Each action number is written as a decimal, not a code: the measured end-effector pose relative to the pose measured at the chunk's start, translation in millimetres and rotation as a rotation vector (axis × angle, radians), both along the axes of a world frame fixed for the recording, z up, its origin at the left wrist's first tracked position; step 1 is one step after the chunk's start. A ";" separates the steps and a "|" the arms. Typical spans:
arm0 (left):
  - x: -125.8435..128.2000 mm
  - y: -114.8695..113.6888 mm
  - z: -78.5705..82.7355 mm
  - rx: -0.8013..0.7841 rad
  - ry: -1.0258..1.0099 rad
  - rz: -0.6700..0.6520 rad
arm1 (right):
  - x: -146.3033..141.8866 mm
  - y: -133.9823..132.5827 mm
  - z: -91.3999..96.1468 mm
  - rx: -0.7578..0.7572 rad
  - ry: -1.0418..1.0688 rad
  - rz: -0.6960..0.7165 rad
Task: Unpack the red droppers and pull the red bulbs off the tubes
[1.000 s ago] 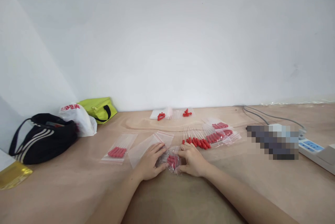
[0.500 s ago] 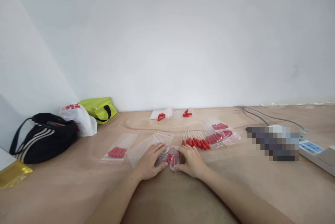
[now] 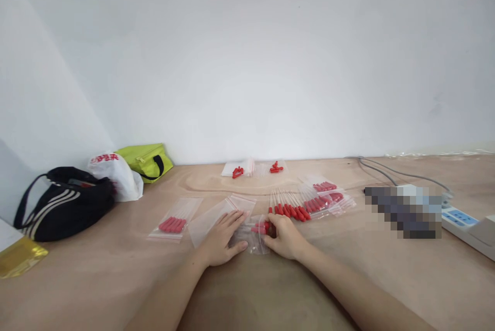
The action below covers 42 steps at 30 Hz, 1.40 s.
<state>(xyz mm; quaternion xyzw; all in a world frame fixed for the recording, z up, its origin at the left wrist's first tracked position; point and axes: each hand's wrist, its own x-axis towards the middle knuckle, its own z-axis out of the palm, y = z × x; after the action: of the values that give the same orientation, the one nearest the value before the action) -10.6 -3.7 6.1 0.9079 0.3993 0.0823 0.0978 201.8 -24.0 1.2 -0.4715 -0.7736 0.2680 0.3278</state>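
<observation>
My left hand (image 3: 221,237) lies flat, fingers spread, pressing down on a small clear zip bag (image 3: 251,238) on the wooden table (image 3: 116,269). My right hand (image 3: 284,237) touches the bag's right end, its fingers pinched on the red-capped pieces (image 3: 261,228) at the bag's mouth. An empty clear bag (image 3: 211,220) lies under and beyond my left fingers. A row of loose red-capped sticks (image 3: 290,210) lies just past my right hand.
A filled bag (image 3: 176,221) lies at the left. More filled bags (image 3: 325,194) lie at the right, small bags (image 3: 255,168) by the wall. A black striped bag (image 3: 62,202), white plastic bag (image 3: 114,174) and green pouch (image 3: 147,160) sit far left. A power strip (image 3: 464,220) lies right.
The red pieces have shifted from the middle of the clear bag toward its right end by my right fingers. My right hand has closed in on them; my left hand has stayed flat.
</observation>
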 end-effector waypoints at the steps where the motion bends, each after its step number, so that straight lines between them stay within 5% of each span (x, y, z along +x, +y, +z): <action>1: 0.1 0.0 0.1 0.000 0.000 0.001 | 1.2 -0.3 0.0 -0.013 0.046 0.024; 6: 0.0 -0.3 0.6 0.002 0.009 0.013 | 1.1 0.0 -3.3 -0.088 0.266 0.110; 15: 0.9 0.5 2.2 -0.040 0.090 0.032 | 20.7 -4.3 -18.9 -0.233 0.704 -0.122; 21: 0.2 -2.4 2.3 0.035 0.004 0.050 | 61.3 -1.4 0.2 -0.065 0.712 -0.271; 25: 2.0 -4.0 6.7 0.056 0.026 0.000 | 84.8 10.8 8.2 0.132 0.785 -0.491; 28: 3.3 -3.2 8.8 0.012 0.078 0.002 | 87.1 18.4 4.5 0.340 0.647 -0.557; 34: 3.9 -0.8 8.2 -0.033 0.133 0.027 | 63.0 28.1 -9.7 0.652 0.095 -0.373; 42: 2.7 -0.3 5.5 -0.029 0.092 0.046 | 50.9 32.9 -15.1 0.619 -0.299 -0.228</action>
<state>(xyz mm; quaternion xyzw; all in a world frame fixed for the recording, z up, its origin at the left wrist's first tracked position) -8.0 -4.0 11.6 0.8997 0.4255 0.0371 0.0906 252.7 8.9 -13.9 -0.4672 -0.7998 -0.0894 0.3661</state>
